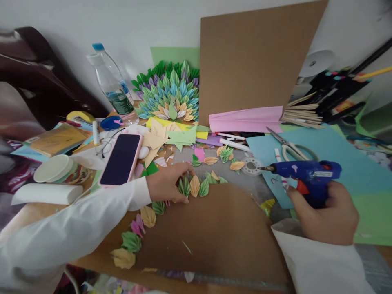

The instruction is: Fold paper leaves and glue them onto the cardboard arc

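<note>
A brown cardboard sheet (211, 237) with a curved upper edge lies in front of me, pleated paper leaves in green, orange and pink lining its left and top edges. At that top edge, the thumb and fingers of my left hand (167, 182) are closed around a green paper leaf (184, 186). An orange paper leaf (194, 186) sits just to its right. My right hand (329, 214) grips a blue hot glue gun (309, 175), its nozzle pointing left above a clear plastic spool (252, 166). Several loose leaves (226, 153) lie beyond the cardboard.
Scissors (290, 147) rest on blue paper (337, 159) at the right. A phone (121, 159), a white tub (56, 168) and bottles (114, 90) stand or lie at the left. Behind are a paper-leaf peacock (171, 94) and an upright brown board (251, 61).
</note>
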`<state>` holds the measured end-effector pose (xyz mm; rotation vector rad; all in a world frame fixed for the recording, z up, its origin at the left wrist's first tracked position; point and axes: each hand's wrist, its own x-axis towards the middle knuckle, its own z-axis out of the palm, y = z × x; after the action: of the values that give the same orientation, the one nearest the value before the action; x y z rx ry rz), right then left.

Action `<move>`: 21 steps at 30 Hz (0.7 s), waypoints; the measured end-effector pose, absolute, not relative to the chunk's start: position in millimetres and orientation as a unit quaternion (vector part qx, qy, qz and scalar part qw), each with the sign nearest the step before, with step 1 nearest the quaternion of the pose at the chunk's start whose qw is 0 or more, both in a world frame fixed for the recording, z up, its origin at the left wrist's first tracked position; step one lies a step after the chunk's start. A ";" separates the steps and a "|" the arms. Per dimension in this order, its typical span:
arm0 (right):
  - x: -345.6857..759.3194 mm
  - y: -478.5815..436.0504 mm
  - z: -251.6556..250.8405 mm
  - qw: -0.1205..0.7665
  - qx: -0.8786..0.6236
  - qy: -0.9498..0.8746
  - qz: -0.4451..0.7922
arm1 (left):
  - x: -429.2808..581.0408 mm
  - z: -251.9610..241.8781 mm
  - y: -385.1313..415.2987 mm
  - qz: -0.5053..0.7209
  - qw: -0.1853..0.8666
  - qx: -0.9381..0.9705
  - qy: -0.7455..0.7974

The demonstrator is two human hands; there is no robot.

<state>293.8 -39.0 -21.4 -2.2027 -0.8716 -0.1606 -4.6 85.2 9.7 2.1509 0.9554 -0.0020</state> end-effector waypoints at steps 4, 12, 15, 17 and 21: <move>297.9 -38.4 -16.6 0.390 -0.858 -0.332 -0.034 | -11.9 9.8 87.0 0.013 0.506 0.779 0.369; 308.7 -39.8 -21.4 0.417 -0.847 -0.327 0.023 | -24.7 1.2 97.0 -0.015 0.522 0.792 0.316; 308.7 -40.1 -25.0 0.412 -0.843 -0.346 0.023 | -33.8 16.2 110.1 -0.023 0.449 0.854 0.261; 308.0 -40.3 -25.9 0.410 -0.840 -0.355 0.021 | -39.7 34.3 119.9 -0.022 0.412 0.875 0.253; 304.1 -40.6 -25.0 0.408 -0.836 -0.368 0.004 | -36.1 60.6 125.3 0.006 0.352 0.893 0.280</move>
<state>304.1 -40.6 -25.0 -2.1061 -0.9277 0.0110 -36.1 125.3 60.6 2.3111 0.7249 0.0162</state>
